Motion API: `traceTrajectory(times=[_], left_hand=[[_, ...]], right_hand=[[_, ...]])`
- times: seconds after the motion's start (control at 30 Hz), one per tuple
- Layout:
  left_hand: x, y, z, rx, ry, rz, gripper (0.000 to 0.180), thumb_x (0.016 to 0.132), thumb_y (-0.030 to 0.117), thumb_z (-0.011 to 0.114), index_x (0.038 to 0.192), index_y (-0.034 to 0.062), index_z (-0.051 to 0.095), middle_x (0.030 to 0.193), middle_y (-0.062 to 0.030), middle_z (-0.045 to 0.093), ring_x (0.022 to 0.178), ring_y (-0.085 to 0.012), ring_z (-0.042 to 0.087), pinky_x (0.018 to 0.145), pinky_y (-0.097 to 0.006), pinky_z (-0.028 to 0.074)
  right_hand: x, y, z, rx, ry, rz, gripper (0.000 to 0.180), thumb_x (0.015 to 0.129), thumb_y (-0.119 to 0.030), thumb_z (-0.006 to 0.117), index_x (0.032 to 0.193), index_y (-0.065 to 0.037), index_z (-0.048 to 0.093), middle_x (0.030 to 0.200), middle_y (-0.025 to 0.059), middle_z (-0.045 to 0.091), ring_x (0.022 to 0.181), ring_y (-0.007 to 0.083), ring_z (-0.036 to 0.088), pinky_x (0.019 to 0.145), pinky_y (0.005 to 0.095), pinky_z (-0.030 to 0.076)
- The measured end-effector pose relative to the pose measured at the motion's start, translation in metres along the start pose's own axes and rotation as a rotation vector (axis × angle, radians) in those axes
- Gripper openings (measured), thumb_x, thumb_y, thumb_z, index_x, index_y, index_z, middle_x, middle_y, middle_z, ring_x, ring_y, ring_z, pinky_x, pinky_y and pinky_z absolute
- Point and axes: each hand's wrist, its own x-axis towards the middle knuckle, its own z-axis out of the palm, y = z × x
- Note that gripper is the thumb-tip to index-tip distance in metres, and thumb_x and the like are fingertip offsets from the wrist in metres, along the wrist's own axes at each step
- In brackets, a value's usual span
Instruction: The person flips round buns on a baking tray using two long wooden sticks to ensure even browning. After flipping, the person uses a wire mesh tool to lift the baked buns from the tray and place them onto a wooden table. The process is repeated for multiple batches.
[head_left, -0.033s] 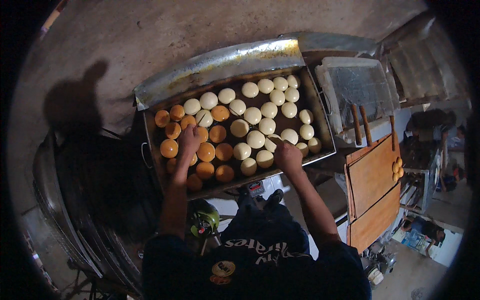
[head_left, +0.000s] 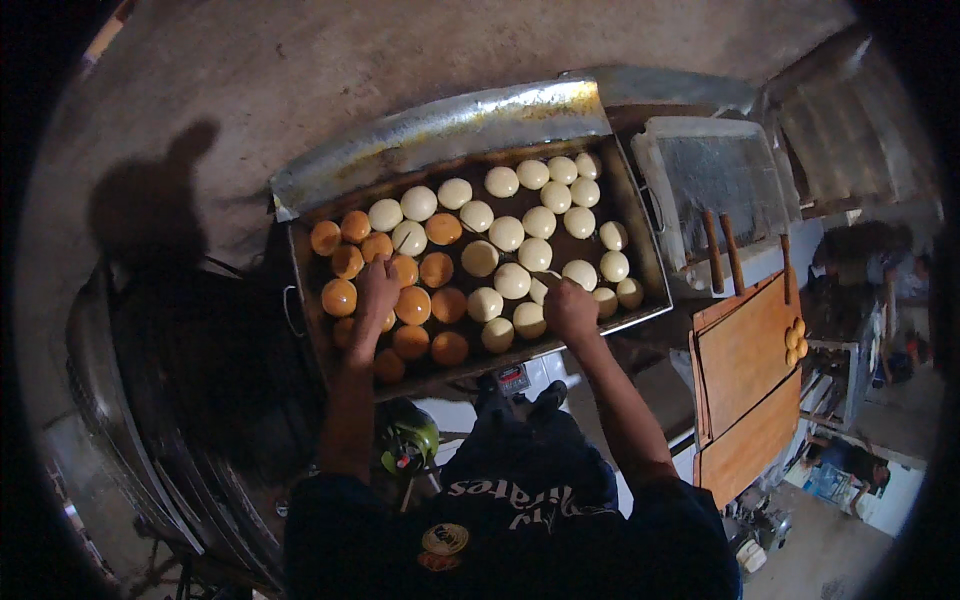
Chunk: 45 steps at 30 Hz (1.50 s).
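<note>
A wide rectangular metal frying pan holds many round dough balls in dark oil. Pale dough balls fill the middle and right, while golden-brown fried dough balls crowd the left side. Over the browned ones, my left hand is closed round a thin stick, whose tip reaches a pale ball. My right hand is above the pan's near right part, closed on another thin stick that points left among the pale balls. My fingers hide most of both grips.
A bent metal sheet stands along the pan's far edge. To the right are a wire-mesh rack, wooden handles, and brown boards bearing several small golden balls. A green object lies below the pan; people are far right.
My right hand has shifted very slightly left and its stick's angle differs a little. My left hand stays in nearly the same place.
</note>
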Motion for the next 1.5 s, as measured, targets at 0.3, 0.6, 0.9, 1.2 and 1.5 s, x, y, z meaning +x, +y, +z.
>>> traceTrajectory(times=[0.3,0.6,0.9,1.2,1.5], left_hand=[[-0.003,-0.017,0.004,-0.111,0.184,0.044,0.032,0.097,0.019,0.049,0.118,-0.0029,0.061,0.109,-0.0286,0.067,0.106,-0.0459,0.063,0.093,-0.051,0.050],[0.096,-0.028,0.032,0.105,0.117,0.031,0.030,0.095,0.019,0.053,0.112,-0.0050,0.060,0.100,-0.0284,0.067,0.096,-0.0458,0.066,0.083,-0.054,0.052],[0.077,-0.035,0.021,0.124,-0.031,0.055,0.028,0.095,0.019,0.055,0.107,-0.0047,0.063,0.100,-0.0297,0.067,0.100,-0.0477,0.064,0.086,-0.055,0.052],[0.001,-0.061,-0.045,-0.056,0.110,-0.074,0.033,0.099,0.021,0.050,0.117,-0.0031,0.062,0.114,-0.0289,0.066,0.110,-0.0447,0.062,0.093,-0.050,0.049],[-0.087,-0.044,-0.070,-0.103,0.245,-0.078,0.031,0.104,0.020,0.047,0.121,-0.0030,0.060,0.116,-0.0234,0.067,0.109,-0.0421,0.063,0.096,-0.044,0.049]], right_hand=[[0.008,-0.027,-0.036,0.002,0.129,-0.178,0.038,0.086,-0.012,0.056,0.121,-0.020,0.069,0.089,0.0154,0.069,0.073,0.0358,0.071,0.059,0.0477,0.057],[0.036,-0.059,0.001,0.015,-0.054,-0.167,0.041,0.090,-0.015,0.050,0.127,-0.025,0.067,0.089,0.0176,0.071,0.079,0.0383,0.071,0.066,0.0507,0.057],[-0.010,-0.018,0.051,-0.077,-0.086,-0.247,0.033,0.086,-0.021,0.061,0.117,-0.019,0.070,0.089,0.0172,0.070,0.071,0.0373,0.071,0.059,0.0478,0.057],[-0.013,-0.074,-0.046,-0.017,-0.073,-0.253,0.035,0.086,-0.015,0.059,0.119,-0.021,0.069,0.091,0.0166,0.070,0.074,0.0356,0.072,0.061,0.0481,0.058],[0.074,-0.084,0.038,0.124,0.202,-0.408,0.023,0.089,-0.022,0.057,0.102,-0.012,0.074,0.073,0.0194,0.069,0.061,0.0388,0.068,0.056,0.0497,0.056]])
